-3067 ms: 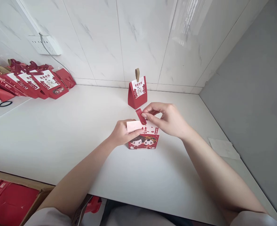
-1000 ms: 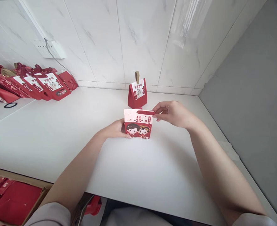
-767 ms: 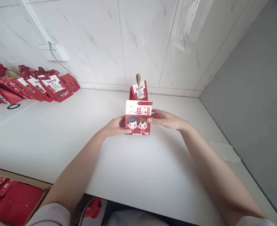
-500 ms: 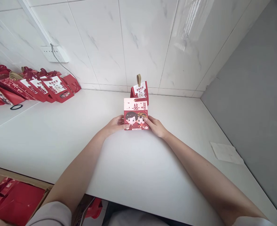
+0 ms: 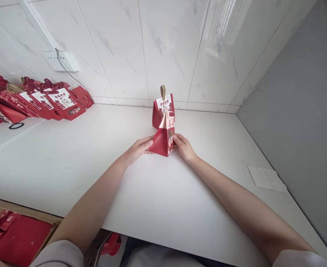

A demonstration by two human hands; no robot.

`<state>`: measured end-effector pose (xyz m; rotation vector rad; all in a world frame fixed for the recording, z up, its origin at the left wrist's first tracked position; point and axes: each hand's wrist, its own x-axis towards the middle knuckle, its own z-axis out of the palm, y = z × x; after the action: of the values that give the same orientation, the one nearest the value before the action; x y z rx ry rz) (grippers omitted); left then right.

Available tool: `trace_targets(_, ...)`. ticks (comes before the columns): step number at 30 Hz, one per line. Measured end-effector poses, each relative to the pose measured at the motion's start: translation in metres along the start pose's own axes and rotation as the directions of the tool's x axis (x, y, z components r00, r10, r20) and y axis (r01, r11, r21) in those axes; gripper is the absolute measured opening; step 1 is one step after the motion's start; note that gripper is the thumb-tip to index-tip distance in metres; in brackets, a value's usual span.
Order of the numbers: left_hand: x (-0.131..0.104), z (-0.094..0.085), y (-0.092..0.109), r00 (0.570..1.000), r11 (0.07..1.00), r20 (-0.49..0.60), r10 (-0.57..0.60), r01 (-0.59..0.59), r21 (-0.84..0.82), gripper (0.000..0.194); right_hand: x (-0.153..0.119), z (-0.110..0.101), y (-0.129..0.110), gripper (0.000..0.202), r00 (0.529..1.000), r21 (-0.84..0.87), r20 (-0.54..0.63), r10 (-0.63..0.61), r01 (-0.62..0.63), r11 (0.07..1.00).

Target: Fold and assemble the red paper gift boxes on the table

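Observation:
Between my hands, a red and pink paper gift box (image 5: 160, 142) stands on the white table (image 5: 163, 200), its plain red side facing me and its printed face turned to the right. My left hand (image 5: 140, 149) grips the left lower edge, thumb in front and fingers behind. At the right edge, my right hand (image 5: 183, 147) pinches the printed face; some of its fingers are hidden. Just behind, partly covered by it, is another red gift box (image 5: 156, 118) with a white printed label and a tan ribbon loop on top.
Several red gift boxes with ribbon handles (image 5: 64, 102) lean in a row at the back left. A black ring (image 5: 16, 126) lies near them. A white tissue (image 5: 266, 178) rests by the grey partition (image 5: 296, 111). A cardboard box of red packaging (image 5: 21, 237) sits lower left.
The held gift box has been turned: its printed front faced me before, and now its red side does. My left hand has shifted slightly right along with it.

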<state>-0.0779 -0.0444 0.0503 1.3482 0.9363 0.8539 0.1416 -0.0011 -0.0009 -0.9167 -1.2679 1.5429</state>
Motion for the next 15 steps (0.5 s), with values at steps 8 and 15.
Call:
trace_targets(8, 0.001, 0.022, -0.003, 1.0, 0.999, -0.023, -0.004, 0.003, -0.037, 0.088, -0.011, 0.011, -0.003, 0.057, 0.999, -0.008, -0.005, -0.033, 0.033, 0.999)
trace_targets(15, 0.004, 0.007, 0.005, 0.948, 0.998, -0.319, 0.01, -0.029, -0.054, 0.04, -0.02, 0.024, -0.018, 0.067, 0.952, 0.141, 0.236, -0.197, 0.168, 0.976)
